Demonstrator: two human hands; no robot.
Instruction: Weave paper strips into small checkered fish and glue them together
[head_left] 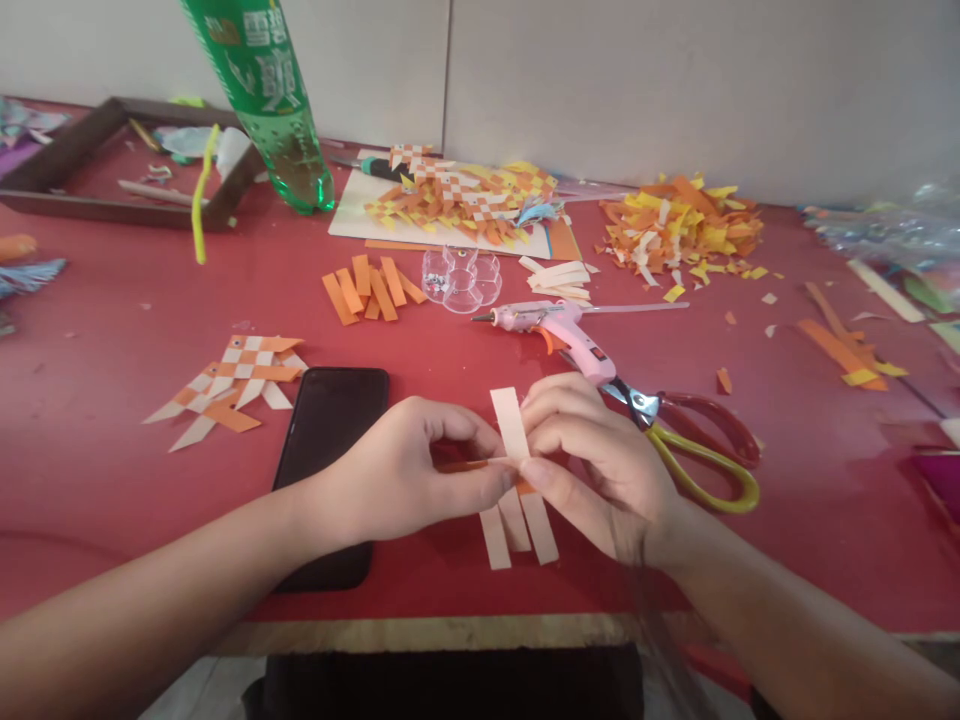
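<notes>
Left hand (405,470) closed in a pinch, thumb and forefinger on the end of a thin orange strip (459,465), other fingers curled under. Orange strip running sideways, left to right, straight into the cream strips (510,420) just to its right. About three cream strips bunched together, long axis pointing away from the body and tipped a bit left at the top, so crossing the orange one nearly square. Crossing point right between the two hands, touching both sets of fingertips. Lower ends fanned out below the hands over the table, can't tell if resting on it. Right hand (600,460) also pinched shut, fingertips clamped on the cream strips at that crossing, so the nearer of the two to them.

Rest of the red table (112,480), same direction:
- Wooden frame (112,210) and a green plastic bottle (262,90) far up-left of the hands.
- Woven paper fish (232,385) left of the left hand, black phone (330,420) lying flat under the left wrist.
- Beyond the hands, a loose row of spare orange pieces (371,290) and a clear petal-shaped plastic tray (461,278), with a pile of woven orange-and-cream work (457,195) on a white sheet further back.
- Pink glue gun (570,325) just beyond the right hand, scissors (660,408) with red and yellow handles poking out from behind its right side.
- Heap of orange and yellow offcuts (682,230) far up-right.

Plain pale wall (675,90) behind all of it.
</notes>
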